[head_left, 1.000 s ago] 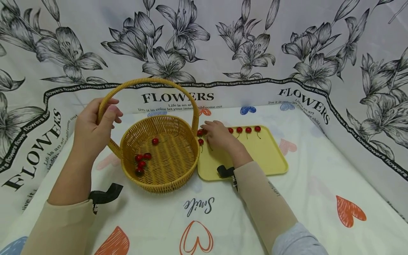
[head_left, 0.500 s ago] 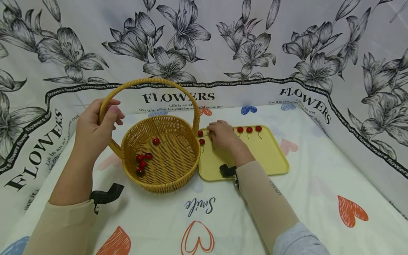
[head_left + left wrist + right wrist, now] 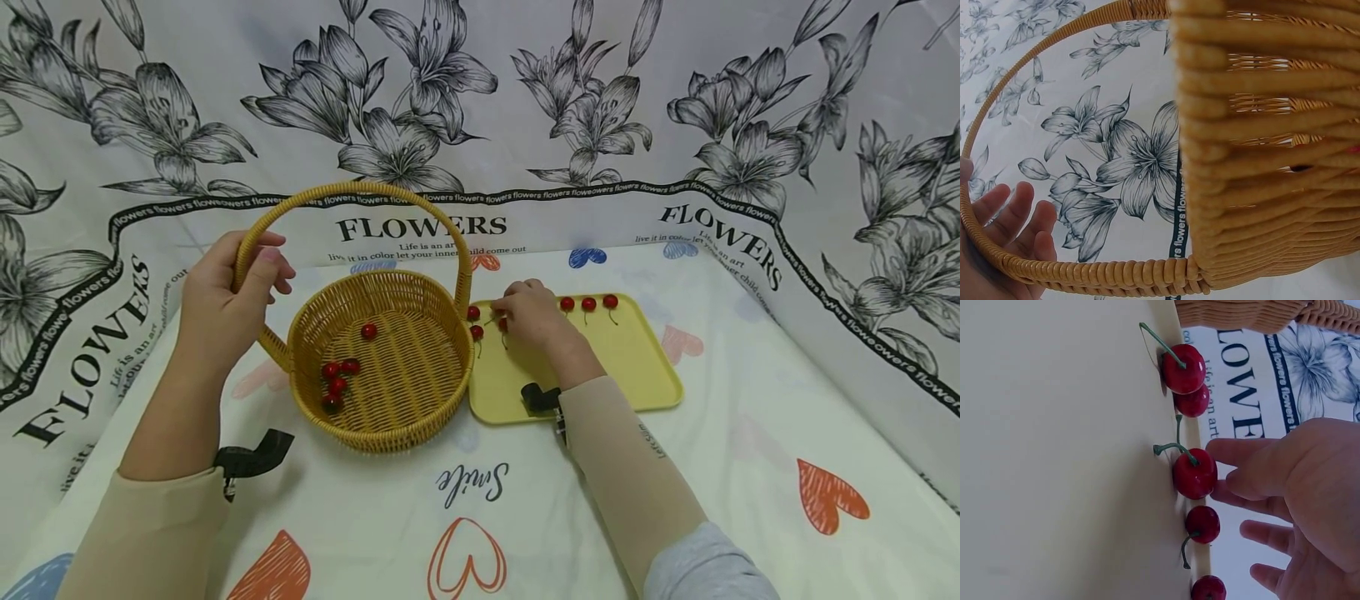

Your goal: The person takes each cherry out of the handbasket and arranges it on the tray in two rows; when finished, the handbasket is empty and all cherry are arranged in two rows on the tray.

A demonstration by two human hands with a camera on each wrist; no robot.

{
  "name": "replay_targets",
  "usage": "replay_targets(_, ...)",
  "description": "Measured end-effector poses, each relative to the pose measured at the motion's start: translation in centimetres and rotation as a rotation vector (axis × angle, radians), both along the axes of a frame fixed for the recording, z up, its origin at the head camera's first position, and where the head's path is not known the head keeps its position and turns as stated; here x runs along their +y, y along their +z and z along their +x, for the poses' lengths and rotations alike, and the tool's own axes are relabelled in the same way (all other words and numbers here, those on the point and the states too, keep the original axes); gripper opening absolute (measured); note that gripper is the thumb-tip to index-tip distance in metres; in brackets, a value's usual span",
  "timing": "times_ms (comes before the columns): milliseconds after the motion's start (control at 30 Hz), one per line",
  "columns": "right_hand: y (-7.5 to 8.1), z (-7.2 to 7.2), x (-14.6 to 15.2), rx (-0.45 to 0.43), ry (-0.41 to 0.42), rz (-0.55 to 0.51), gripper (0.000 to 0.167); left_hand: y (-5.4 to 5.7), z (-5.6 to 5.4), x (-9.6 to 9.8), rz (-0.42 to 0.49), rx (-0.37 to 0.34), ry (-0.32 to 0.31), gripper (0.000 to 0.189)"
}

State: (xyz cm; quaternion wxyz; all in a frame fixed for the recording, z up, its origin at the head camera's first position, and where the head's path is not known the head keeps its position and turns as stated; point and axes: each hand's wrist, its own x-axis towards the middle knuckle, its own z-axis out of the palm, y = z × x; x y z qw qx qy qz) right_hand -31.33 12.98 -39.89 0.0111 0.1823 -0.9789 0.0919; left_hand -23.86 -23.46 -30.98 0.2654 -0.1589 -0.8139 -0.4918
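Note:
My left hand (image 3: 213, 304) holds the wrapped handle (image 3: 360, 189) of a round yellow-brown wicker basket (image 3: 378, 437) on its left side. In the left wrist view the handle passes between thumb and fingers. Several red cherries (image 3: 337, 386) lie in the basket. My right hand (image 3: 543, 321) is over the back edge of a yellow tray (image 3: 622, 367). In the right wrist view its fingertips are right at a cherry (image 3: 1192, 478) with a green stem, the other fingers loosely spread. Other cherries (image 3: 588, 305) line the tray's back edge, some hidden behind the hand.
The tray stands close against the basket's right side. A white cloth with printed hearts (image 3: 832, 496) covers the table. Behind rises a flower-printed backdrop (image 3: 420, 100). Black wrist-worn camera mounts (image 3: 255, 454) stick out below both hands.
My right hand has shifted a little right along the tray's back edge, uncovering a cherry near its left corner. My left hand keeps its hold on the handle, and the basket stays put.

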Motion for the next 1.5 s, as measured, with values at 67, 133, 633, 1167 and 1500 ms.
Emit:
replay_targets(67,0.1,0.0,0.1,-0.002,0.013,-0.002,0.034,0.0,0.0,0.0,-0.002,0.002,0.002,0.021)
replay_targets(133,0.2,0.0,0.2,-0.007,0.028,-0.01,0.035,0.0,0.0,0.0,-0.005,0.002,0.004,0.022)
replay_targets(633,7.9,3.3,2.8,-0.088,-0.005,-0.513,0.034,-1.0,-1.1,-1.2,0.075,0.065,-0.115,0.033)
replay_targets(1167,7.6,7.6,-6.8,-0.237,0.414,-0.424,0.021,-2.2,-1.1,-1.0,0.151,0.13,-0.059,0.048)
replay_targets(1500,2.9,7.9,-13.3,-0.242,0.454,-0.088,0.037,-2.7,-1.7,-0.5,0.157,-0.001,0.004,0.026)
